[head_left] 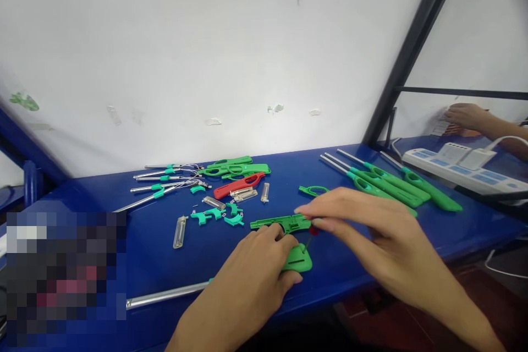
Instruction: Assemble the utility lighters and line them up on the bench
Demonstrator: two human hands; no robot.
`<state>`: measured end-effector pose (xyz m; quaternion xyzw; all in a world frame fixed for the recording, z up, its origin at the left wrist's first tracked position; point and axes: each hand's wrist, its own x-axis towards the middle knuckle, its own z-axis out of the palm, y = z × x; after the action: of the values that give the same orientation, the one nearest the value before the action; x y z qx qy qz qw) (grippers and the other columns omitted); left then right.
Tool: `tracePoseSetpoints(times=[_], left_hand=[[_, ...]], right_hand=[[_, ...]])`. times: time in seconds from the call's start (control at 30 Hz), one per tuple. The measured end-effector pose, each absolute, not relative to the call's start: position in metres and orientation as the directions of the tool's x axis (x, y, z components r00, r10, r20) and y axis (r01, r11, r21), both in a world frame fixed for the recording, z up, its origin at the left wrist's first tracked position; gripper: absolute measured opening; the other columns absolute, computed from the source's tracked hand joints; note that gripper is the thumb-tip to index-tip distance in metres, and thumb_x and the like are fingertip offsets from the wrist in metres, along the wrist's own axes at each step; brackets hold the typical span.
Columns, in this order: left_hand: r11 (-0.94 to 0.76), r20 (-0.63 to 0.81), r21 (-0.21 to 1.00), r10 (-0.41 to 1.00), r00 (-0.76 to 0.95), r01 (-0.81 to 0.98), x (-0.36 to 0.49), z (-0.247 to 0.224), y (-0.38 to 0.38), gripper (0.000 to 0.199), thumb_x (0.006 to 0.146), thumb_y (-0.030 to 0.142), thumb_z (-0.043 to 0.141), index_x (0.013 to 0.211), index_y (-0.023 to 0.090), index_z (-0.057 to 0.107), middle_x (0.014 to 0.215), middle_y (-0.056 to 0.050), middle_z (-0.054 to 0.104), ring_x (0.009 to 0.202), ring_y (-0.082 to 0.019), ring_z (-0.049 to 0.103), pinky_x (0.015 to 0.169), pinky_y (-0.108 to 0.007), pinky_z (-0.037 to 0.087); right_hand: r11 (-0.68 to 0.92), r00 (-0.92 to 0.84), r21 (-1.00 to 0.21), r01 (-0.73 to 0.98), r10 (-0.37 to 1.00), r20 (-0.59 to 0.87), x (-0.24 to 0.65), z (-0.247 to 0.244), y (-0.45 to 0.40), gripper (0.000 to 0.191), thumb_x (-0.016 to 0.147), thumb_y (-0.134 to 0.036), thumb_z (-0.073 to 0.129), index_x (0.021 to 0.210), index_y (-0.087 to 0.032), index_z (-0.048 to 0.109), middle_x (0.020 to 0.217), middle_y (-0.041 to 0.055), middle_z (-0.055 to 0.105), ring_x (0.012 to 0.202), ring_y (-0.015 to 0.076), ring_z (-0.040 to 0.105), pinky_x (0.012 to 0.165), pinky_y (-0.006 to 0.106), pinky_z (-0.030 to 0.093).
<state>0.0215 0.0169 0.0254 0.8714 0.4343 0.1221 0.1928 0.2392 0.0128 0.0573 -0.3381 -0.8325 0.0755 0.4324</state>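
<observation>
My left hand (258,269) is closed around a long-necked green lighter (297,259), holding it near the table's front edge. Its metal tube (169,293) sticks out to the left. In the fingers of my right hand (371,242) is a small screwdriver (314,230) with a red handle. Its thin shaft points down, and the tip meets the end of the green lighter's handle. Just behind the left fingers lies an open green half-shell (268,224). A green piece with a loop (314,191) rests behind my right hand, partly covered by it.
Finished-looking green lighters (391,184) lie at the right. Metal tubes with wires (160,187), green shells (235,168), a red shell (239,185), clear fuel tanks (180,232) and teal triggers (215,213) are spread leftward. A power strip (462,168) and another person's hand (468,115) are beyond the frame post.
</observation>
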Motion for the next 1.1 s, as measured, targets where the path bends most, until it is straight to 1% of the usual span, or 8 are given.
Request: tracePoseSetpoints(times=[0.07,0.13,0.27,0.47,0.63,0.87,1.0,1.1], left_hand=[[-0.551,0.048,0.441,0.802,0.595,0.708,0.0212,0.0253,0.0166,0.034,0.095,0.022,0.083,0.128,0.024,0.073,0.129,-0.008,0.07,0.117,-0.035,0.07,0.103,-0.06,0.058],[-0.554,0.051,0.441,0.801,0.596,0.706,0.0211,0.025,0.0164,0.035,0.095,0.021,0.083,0.128,0.024,0.072,0.129,-0.008,0.07,0.118,-0.035,0.07,0.103,-0.06,0.058],[-0.549,0.038,0.436,0.803,0.595,0.713,0.021,0.0249,0.0165,0.03,0.095,0.022,0.082,0.124,0.024,0.073,0.127,-0.008,0.071,0.114,-0.034,0.071,0.1,-0.059,0.06],[-0.533,0.018,0.446,0.809,0.588,0.719,0.0214,0.0288,0.0163,0.042,0.094,0.019,0.083,0.133,0.026,0.069,0.131,-0.008,0.07,0.12,-0.034,0.07,0.105,-0.056,0.058],[-0.545,0.021,0.434,0.802,0.597,0.717,0.0217,0.0281,0.0165,0.035,0.096,0.022,0.082,0.129,0.024,0.072,0.129,-0.009,0.07,0.12,-0.034,0.07,0.106,-0.056,0.057],[-0.541,0.016,0.448,0.801,0.598,0.712,0.0207,0.0271,0.0169,0.04,0.095,0.022,0.083,0.133,0.026,0.07,0.13,-0.007,0.07,0.121,-0.034,0.069,0.107,-0.055,0.056],[-0.528,-0.012,0.433,0.807,0.59,0.731,0.0222,0.0293,0.0175,0.034,0.097,0.024,0.081,0.13,0.026,0.072,0.128,-0.008,0.07,0.116,-0.033,0.07,0.102,-0.053,0.058],[-0.525,-0.024,0.422,0.809,0.587,0.74,0.0228,0.0308,0.0171,0.033,0.098,0.024,0.08,0.13,0.025,0.073,0.126,-0.008,0.07,0.114,-0.033,0.071,0.1,-0.051,0.058]], right_hand=[[0.74,-0.331,-0.381,0.555,0.616,0.715,0.2375,0.055,0.0135,0.019,0.104,-0.018,0.07,0.114,-0.03,0.08,0.098,-0.0007,0.074,0.085,0.0139,0.073,0.077,0.024,0.058],[0.728,-0.335,-0.347,0.591,0.613,0.715,0.238,0.0543,0.0133,0.021,0.105,-0.023,0.07,0.122,-0.03,0.079,0.1,0.0015,0.072,0.084,0.015,0.071,0.075,0.025,0.058],[0.776,-0.502,-0.39,0.496,0.622,0.601,0.2435,0.0571,0.0117,0.041,0.111,-0.016,0.053,0.147,-0.032,0.065,0.128,0.0038,0.075,0.117,0.0187,0.072,0.1,0.03,0.057],[0.744,-0.384,-0.366,0.559,0.623,0.681,0.2403,0.0553,0.0134,0.023,0.104,-0.022,0.072,0.123,-0.031,0.078,0.096,-0.0005,0.072,0.081,0.014,0.07,0.071,0.025,0.055],[0.779,-0.517,-0.409,0.476,0.623,0.586,0.2443,0.0608,0.0085,0.042,0.111,-0.015,0.054,0.147,-0.033,0.065,0.125,-0.0002,0.078,0.113,0.0159,0.073,0.099,0.026,0.056],[0.748,-0.355,-0.417,0.517,0.63,0.691,0.239,0.0549,0.0151,0.016,0.103,-0.02,0.073,0.112,-0.03,0.081,0.092,-0.001,0.069,0.079,0.0131,0.068,0.071,0.024,0.054],[0.741,-0.464,-0.502,0.446,0.671,0.578,0.243,0.0567,0.0157,0.037,0.112,-0.023,0.055,0.145,-0.035,0.067,0.123,0.0024,0.074,0.111,0.017,0.07,0.094,0.028,0.056],[0.742,-0.497,-0.533,0.406,0.669,0.553,0.2432,0.0586,0.0147,0.041,0.115,-0.019,0.047,0.146,-0.037,0.066,0.115,-0.0008,0.077,0.106,0.0154,0.072,0.091,0.027,0.056]])
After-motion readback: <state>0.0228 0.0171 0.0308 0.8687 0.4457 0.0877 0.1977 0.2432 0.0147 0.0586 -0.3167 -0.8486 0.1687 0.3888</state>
